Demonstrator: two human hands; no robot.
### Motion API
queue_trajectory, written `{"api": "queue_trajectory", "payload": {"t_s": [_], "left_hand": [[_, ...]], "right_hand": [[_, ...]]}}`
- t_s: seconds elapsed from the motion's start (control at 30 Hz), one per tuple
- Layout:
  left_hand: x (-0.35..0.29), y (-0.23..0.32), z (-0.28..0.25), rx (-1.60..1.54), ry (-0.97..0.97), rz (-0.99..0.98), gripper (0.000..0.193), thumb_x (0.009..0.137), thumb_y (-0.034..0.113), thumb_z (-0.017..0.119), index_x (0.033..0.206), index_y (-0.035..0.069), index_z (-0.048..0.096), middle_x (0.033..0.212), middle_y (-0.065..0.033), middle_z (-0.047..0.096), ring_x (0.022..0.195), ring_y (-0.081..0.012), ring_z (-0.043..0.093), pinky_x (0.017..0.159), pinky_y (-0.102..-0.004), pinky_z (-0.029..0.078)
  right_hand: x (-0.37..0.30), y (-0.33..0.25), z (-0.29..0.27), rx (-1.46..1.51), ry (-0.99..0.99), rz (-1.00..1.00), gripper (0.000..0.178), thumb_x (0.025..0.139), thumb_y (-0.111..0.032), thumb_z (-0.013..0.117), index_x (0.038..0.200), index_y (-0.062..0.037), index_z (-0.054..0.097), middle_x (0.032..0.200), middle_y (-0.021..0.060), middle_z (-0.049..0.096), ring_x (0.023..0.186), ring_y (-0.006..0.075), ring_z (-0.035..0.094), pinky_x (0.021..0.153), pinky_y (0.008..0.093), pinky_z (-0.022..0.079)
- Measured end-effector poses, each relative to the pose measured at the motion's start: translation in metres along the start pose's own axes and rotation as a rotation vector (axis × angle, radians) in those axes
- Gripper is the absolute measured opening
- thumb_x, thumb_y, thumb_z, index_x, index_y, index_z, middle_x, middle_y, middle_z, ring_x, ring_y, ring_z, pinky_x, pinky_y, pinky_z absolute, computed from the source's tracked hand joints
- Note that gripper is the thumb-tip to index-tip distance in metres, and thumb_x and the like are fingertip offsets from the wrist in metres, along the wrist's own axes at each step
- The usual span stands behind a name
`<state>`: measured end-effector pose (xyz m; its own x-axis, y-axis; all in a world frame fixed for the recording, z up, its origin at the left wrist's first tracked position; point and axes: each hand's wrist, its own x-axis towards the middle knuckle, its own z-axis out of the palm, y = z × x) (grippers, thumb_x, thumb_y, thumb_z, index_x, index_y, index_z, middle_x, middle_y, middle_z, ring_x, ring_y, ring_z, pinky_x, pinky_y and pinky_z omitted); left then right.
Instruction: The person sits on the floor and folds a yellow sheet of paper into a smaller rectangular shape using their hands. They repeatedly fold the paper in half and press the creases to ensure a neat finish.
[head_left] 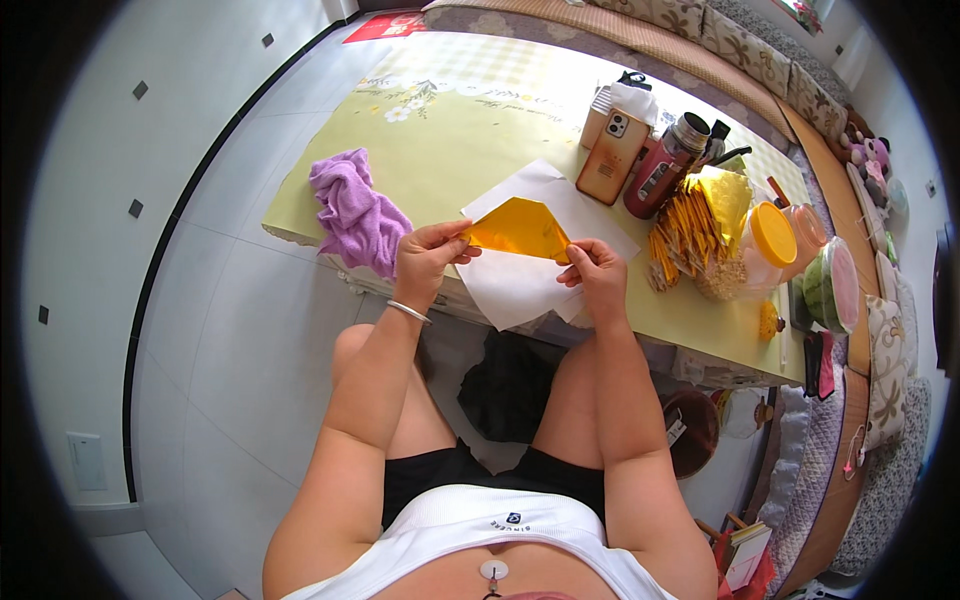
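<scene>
A sheet of shiny gold paper (520, 228), its upper corners folded in, is stretched between my two hands. My left hand (432, 252) pinches its left corner between thumb and fingers. At the opposite corner my right hand (592, 270) pinches the paper in the same way. Beneath the gold paper, white paper sheets (508, 290) lie on the table and hang over its front edge. A bunch of folded gold paper pieces (690, 235) stands to the right of my right hand.
A crumpled purple towel (358, 210) lies at the table's left. Behind my hands stand a gold phone (612, 155) and a red thermos flask (668, 165). Farther right are a yellow-lidded jar (770, 240) and a cut watermelon (832, 285) under wrap. A patterned cloth (440, 140) covers the table.
</scene>
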<state>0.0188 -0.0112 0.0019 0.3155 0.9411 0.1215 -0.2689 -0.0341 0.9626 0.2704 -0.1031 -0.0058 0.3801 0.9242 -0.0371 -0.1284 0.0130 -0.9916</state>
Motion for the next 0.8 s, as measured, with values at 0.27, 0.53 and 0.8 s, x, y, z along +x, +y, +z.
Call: {"api": "queue_trajectory", "payload": {"t_s": [0.27,0.53,0.8], "left_hand": [[-0.0020,-0.0008,0.0020,0.029,-0.018,0.076,0.023,0.093,-0.002,0.064,0.115,0.000,0.072,0.094,-0.0128,0.075,0.081,-0.0200,0.075,0.071,-0.0264,0.061],[-0.0013,-0.0037,0.0014,0.026,0.035,-0.003,0.018,0.093,0.008,0.070,0.109,0.000,0.074,0.089,-0.0101,0.075,0.075,-0.0195,0.075,0.067,-0.0251,0.061],[0.0012,-0.0014,0.0003,0.120,0.065,-0.012,0.014,0.090,0.003,0.072,0.103,-0.002,0.074,0.087,-0.0089,0.075,0.073,-0.0151,0.072,0.068,-0.0220,0.057]], "right_hand": [[-0.0004,0.0001,-0.0009,0.023,-0.004,-0.012,0.016,0.099,-0.012,0.062,0.105,0.0015,0.067,0.085,0.0105,0.073,0.061,0.0136,0.069,0.054,0.0217,0.052],[0.0002,0.0001,-0.0010,0.026,-0.002,-0.019,0.016,0.098,-0.011,0.062,0.105,0.0018,0.067,0.085,0.0110,0.073,0.061,0.0138,0.069,0.054,0.0217,0.052],[0.0004,0.0008,0.0003,0.024,0.006,-0.030,0.013,0.098,-0.009,0.063,0.104,0.0012,0.068,0.084,0.0097,0.073,0.059,0.0123,0.069,0.053,0.0207,0.051]]}}
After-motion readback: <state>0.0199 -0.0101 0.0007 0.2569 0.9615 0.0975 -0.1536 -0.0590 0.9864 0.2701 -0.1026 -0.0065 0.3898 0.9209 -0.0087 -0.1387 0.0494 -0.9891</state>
